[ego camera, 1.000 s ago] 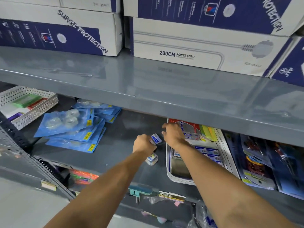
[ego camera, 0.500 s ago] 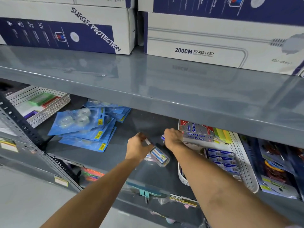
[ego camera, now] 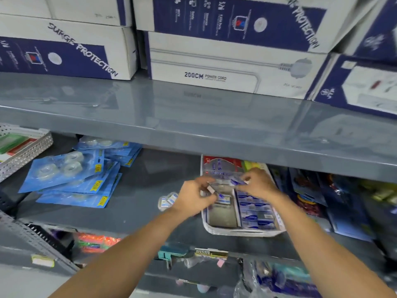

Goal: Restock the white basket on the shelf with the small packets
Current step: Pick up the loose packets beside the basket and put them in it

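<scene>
Lower centre of frame: both forearms reach in under the grey upper shelf [ego camera: 193, 125] to the dark lower shelf [ego camera: 139, 190].

Left hand [ego camera: 194, 197] at centre, its fingers [ego camera: 205, 183] curled around a small packet [ego camera: 211, 189]; pale end of the packet shows between thumb and forefinger, right over the left rim of the white basket [ego camera: 236, 232]. Motion blur here; exact grip is hard to read, but the fingers are closed on the item.

Right hand [ego camera: 258, 183] just right of it, over the basket's back half, fingers pinched on a second small blue-and-white packet [ego camera: 237, 181]. The two hands nearly meet above the basket.

Basket sits right of centre on the lower shelf. Right column holds a row of blue-and-white packets [ego camera: 254, 211] stacked front to back; left column mostly bare floor with one packet [ego camera: 223, 198] near the middle. Larger packs stand at the basket's back end [ego camera: 221, 166].

Loose packets [ego camera: 168, 201] lie on the shelf just left of the left hand, apart from the basket.

Left of frame: blue blister cards of tape rolls [ego camera: 66, 171] fanned on the shelf; another perforated white basket [ego camera: 25, 149] at the far left edge. Top of frame: white and navy boxes [ego camera: 214, 61] marked for surge protection and a power cord.
</scene>
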{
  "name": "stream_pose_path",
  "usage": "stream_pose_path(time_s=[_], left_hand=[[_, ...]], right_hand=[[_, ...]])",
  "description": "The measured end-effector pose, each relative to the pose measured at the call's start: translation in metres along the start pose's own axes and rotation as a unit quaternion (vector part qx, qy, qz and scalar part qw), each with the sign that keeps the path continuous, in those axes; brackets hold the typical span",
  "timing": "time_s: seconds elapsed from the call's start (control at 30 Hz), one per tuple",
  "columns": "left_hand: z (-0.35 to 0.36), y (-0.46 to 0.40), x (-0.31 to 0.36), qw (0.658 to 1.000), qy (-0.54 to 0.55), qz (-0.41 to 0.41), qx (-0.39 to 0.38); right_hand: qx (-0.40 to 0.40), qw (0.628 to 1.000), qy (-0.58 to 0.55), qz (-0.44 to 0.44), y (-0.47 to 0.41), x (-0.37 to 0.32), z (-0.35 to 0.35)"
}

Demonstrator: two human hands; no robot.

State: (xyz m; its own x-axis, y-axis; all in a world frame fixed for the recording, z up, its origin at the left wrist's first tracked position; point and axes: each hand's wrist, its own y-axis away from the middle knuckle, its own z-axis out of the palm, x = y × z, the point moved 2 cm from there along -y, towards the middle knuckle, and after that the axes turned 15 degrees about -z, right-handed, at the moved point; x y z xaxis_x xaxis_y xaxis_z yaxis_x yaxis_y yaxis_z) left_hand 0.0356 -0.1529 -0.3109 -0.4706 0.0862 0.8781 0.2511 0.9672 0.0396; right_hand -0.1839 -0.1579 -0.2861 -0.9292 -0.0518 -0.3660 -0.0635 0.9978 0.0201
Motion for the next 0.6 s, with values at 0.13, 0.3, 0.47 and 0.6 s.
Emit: stream_pose_path(time_s=[0.13, 0.3, 0.47, 0.6], left_hand=[[0.056, 0.006, 0.020, 0.986, -0.096, 0.008, -0.136], [0.106, 0.009, 0.034, 0.968, -0.186, -0.013, -0.167], [0.120, 0.004, 0.030, 0.955, -0.246, -0.040, -0.161], [0.124, 0.001, 0.031, 0.947, -0.270, -0.040, -0.168]], right_hand=[[-0.118, 0.990, 0.040, 0.066, 0.056, 0.042, -0.021], [-0.166, 0.983, 0.058, 0.060, 0.090, 0.048, -0.019], [-0.142, 0.986, 0.076, 0.047, 0.087, 0.052, -0.004], [-0.116, 0.990, 0.071, 0.041, 0.088, 0.054, 0.009]])
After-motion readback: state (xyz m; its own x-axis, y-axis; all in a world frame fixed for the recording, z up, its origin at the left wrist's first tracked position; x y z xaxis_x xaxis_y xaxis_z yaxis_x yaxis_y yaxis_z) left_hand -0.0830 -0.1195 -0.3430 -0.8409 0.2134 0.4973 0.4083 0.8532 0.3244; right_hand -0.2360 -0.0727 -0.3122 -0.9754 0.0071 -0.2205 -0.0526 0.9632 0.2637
